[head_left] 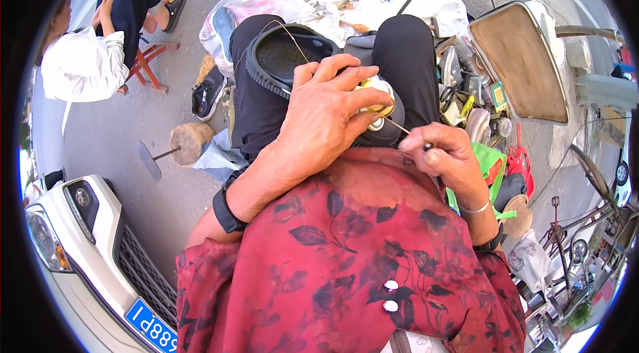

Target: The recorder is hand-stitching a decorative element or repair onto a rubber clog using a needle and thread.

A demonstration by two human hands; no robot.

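Black shoe on the lap, thread pulled tight.

The rubber-soled shoe lies sole-up across the black-trousered knees, its heel end under the left hand. A thin pale thread runs taut from it to the right hand, pinched between fingertips.

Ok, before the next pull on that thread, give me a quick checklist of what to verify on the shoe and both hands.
1. Left hand clamps the black shoe on the lap: ok.
2. Right hand pinches the needle tool: ok.
3. Thread free of snags: cannot tell, it runs under the left hand.
4. Left fingers away from the tool tip: not ok, they lie close beside it.
5. Stitch spot visible: not ok, mostly covered.
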